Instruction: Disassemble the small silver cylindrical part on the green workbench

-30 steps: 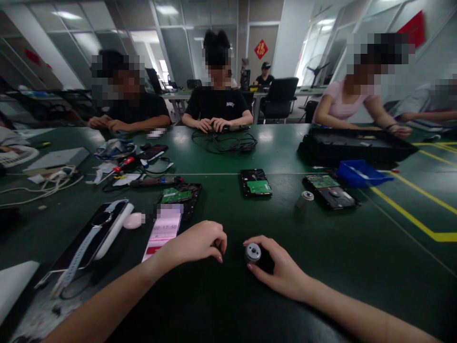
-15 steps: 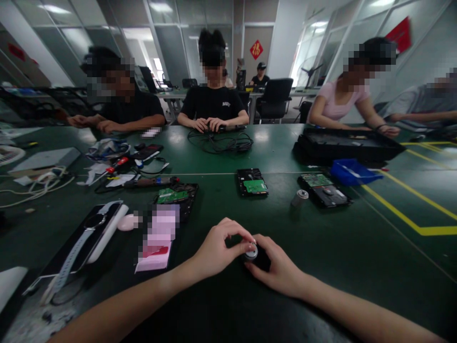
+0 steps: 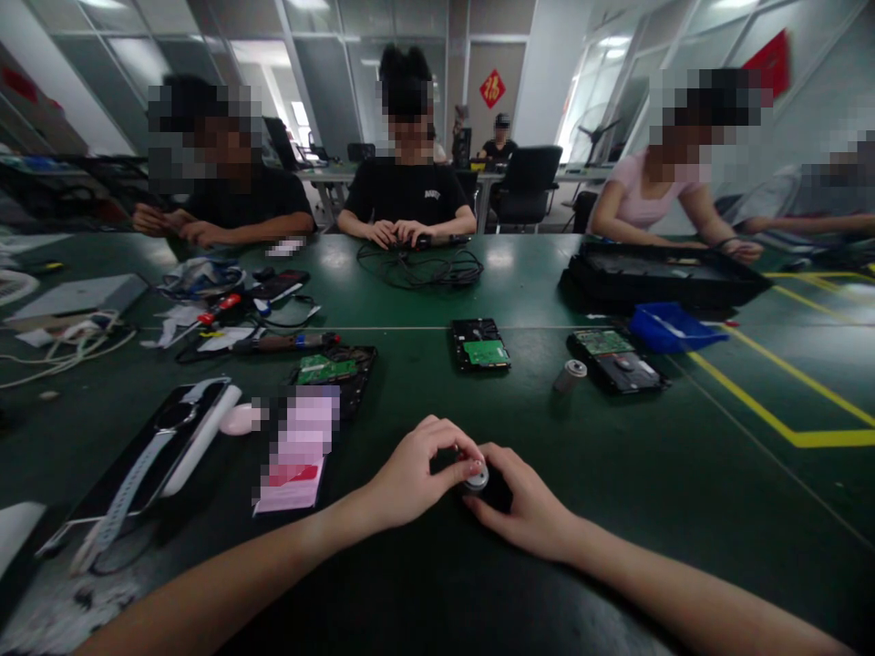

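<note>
A small silvery cylinder (image 3: pixel 477 479) stands on the dark green table (image 3: pixel 424 583), between my two hands. My right hand (image 3: pixel 530 506) curves round its right side, thumb and fingers gripping it. From the left, my left hand (image 3: pixel 424 469) reaches over, thumb and index fingertip pinched together at the cylinder's top; anything tiny between them is too small to make out. Farther back on the right lies a second metal cylinder (image 3: pixel 570 376), tilted in view. Beyond my hands is a hard drive with a green circuit board (image 3: pixel 487 353).
Another drive (image 3: pixel 619 362) and a blue tray (image 3: pixel 674 328) lie right, before a black bin (image 3: pixel 663 278). Left are a phone (image 3: pixel 293 456), a watch (image 3: pixel 164 428), a screwdriver (image 3: pixel 287 343) and a drive (image 3: pixel 334 369). Several people sit across the table.
The view has shifted slightly. Both hands stay at the cylinder in nearly the same pose, with the left fingertips still at its top.
</note>
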A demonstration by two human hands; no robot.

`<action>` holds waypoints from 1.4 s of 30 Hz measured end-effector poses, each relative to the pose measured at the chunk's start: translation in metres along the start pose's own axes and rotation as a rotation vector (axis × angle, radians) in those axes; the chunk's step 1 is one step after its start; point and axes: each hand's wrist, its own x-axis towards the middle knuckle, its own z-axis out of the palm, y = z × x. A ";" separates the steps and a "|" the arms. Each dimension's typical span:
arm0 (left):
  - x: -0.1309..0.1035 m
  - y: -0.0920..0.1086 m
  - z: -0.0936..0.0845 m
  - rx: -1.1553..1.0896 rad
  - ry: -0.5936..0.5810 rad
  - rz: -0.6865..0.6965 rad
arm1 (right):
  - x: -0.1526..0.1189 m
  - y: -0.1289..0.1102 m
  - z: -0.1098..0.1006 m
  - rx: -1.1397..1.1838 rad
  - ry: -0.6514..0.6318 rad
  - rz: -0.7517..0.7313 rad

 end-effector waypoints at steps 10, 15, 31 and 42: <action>-0.002 0.002 0.003 -0.023 0.023 0.018 | 0.000 0.001 -0.001 0.005 -0.008 0.006; -0.002 0.001 0.003 -0.003 0.018 0.013 | 0.000 0.000 -0.001 0.003 -0.009 0.009; -0.002 0.003 -0.013 0.165 -0.118 0.043 | 0.000 -0.001 0.000 0.007 -0.027 0.009; -0.002 0.008 -0.015 0.166 -0.093 -0.016 | 0.000 0.000 -0.002 -0.012 -0.013 0.013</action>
